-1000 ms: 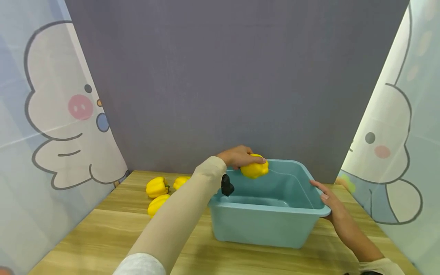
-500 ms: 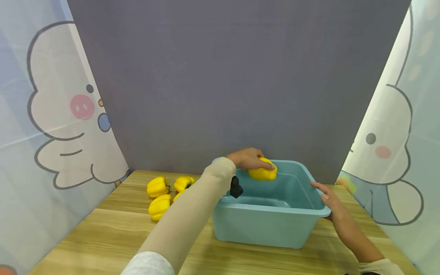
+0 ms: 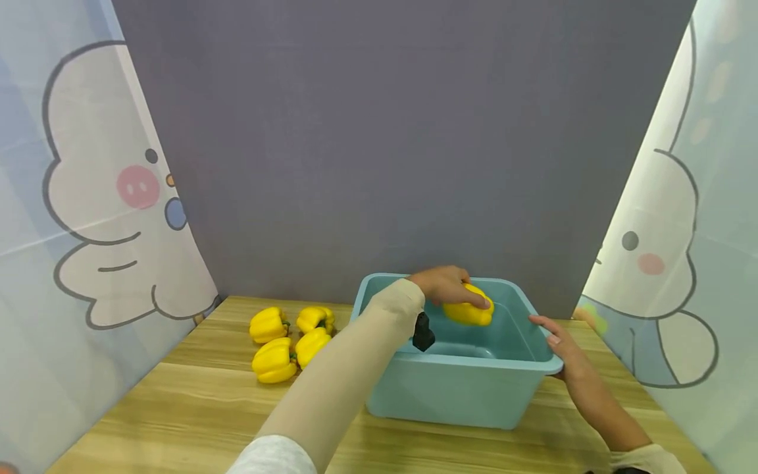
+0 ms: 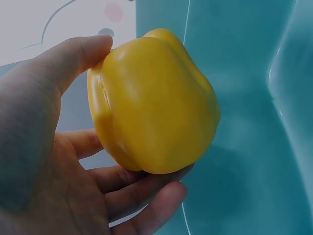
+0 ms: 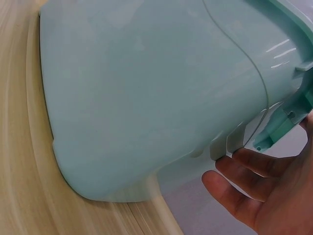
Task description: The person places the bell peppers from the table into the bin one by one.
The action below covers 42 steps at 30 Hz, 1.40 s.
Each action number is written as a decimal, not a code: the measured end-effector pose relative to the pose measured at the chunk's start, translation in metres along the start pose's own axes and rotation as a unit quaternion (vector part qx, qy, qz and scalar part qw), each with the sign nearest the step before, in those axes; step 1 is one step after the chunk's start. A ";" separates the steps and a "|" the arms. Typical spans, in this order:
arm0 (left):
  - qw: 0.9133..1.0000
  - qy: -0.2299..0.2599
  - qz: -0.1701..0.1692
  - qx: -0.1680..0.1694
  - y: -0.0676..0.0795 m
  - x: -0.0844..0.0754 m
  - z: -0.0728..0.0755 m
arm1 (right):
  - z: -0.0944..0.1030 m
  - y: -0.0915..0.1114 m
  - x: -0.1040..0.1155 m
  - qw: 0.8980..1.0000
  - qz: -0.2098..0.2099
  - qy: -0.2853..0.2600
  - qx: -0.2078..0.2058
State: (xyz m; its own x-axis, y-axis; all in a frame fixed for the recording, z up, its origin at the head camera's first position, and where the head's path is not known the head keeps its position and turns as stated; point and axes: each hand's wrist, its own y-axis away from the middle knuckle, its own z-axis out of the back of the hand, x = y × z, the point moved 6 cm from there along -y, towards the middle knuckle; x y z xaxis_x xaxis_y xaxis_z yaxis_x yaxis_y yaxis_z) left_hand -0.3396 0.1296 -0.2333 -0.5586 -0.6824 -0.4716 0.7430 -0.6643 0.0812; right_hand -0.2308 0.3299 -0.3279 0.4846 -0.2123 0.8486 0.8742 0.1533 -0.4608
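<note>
My left hand (image 3: 447, 286) grips a yellow bell pepper (image 3: 470, 311) inside the mouth of a blue-green plastic tub (image 3: 450, 395). In the left wrist view, the thumb lies along one side of the pepper (image 4: 156, 103), and the other fingers curl under it. The tub's wall shows behind. At the tub's right end, my right hand (image 3: 571, 349) holds the rim. Seen from the right wrist, that hand's fingertips (image 5: 220, 181) reach beneath the rim beside the outer wall (image 5: 146, 98).
Several yellow bell peppers (image 3: 274, 361) lie grouped on the wooden table (image 3: 177, 408) left of the tub, one partly behind my left forearm. A grey panel (image 3: 379, 145) rises behind the table, with printed cartoon curtains (image 3: 106, 197) at both sides.
My left hand has moved right and lower with the bell pepper, going from above the tub's back left rim to within its mouth. The right hand keeps its hold on the rim.
</note>
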 end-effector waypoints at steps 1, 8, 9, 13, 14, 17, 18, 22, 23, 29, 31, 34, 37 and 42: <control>1.000 0.001 -0.002 0.001 0.000 -0.001 -0.001 | -0.001 0.000 0.000 1.000 -0.005 0.006 -0.003; 1.000 0.015 0.001 0.002 -0.003 -0.001 -0.008 | -0.004 0.005 0.004 0.994 -0.062 0.082 -0.030; 1.000 0.013 0.001 0.002 -0.004 0.000 -0.009 | -0.004 0.005 0.004 0.994 -0.061 0.082 -0.030; 1.000 0.006 -0.002 0.001 -0.005 -0.001 -0.010 | -0.004 0.004 0.005 0.995 -0.057 0.079 -0.029; 1.000 0.004 -0.003 0.000 -0.006 -0.001 -0.010 | -0.003 0.004 0.005 0.995 -0.056 0.080 -0.030; 1.000 0.002 -0.004 -0.002 -0.006 -0.002 -0.009 | -0.002 0.003 0.004 0.994 -0.057 0.082 -0.035; 1.000 0.001 -0.004 -0.001 -0.006 -0.002 -0.010 | -0.002 0.003 0.004 0.994 -0.057 0.083 -0.037; 1.000 -0.001 0.005 0.003 -0.008 -0.001 -0.012 | -0.001 0.002 0.003 0.995 -0.052 0.076 -0.046; 1.000 -0.002 0.007 0.005 -0.009 -0.001 -0.013 | -0.001 0.002 0.003 0.995 -0.050 0.075 -0.047; 1.000 -0.005 0.011 0.011 -0.008 0.000 -0.016 | -0.001 0.003 0.004 0.995 -0.036 0.077 -0.045; 1.000 -0.005 0.006 0.013 -0.007 -0.002 -0.017 | -0.001 0.003 0.005 0.995 -0.033 0.078 -0.043; 1.000 -0.003 0.000 0.018 -0.006 -0.004 -0.019 | -0.001 0.005 0.007 0.996 -0.031 0.080 -0.039; 1.000 0.000 -0.002 0.019 -0.007 -0.004 -0.021 | -0.002 0.007 0.006 0.996 -0.032 0.082 -0.034; 1.000 -0.012 -0.003 0.014 -0.008 -0.003 -0.023 | -0.002 0.006 0.003 0.995 -0.039 0.089 -0.037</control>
State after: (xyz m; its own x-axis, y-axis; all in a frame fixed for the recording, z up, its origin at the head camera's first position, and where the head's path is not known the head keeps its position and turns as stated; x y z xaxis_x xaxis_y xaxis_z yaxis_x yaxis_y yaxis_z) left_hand -0.3355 0.1439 -0.2526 -0.5716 -0.6856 -0.4508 0.7293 -0.6763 0.1038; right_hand -0.2236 0.3285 -0.3283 0.4070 -0.3899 0.8260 0.9063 0.0595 -0.4184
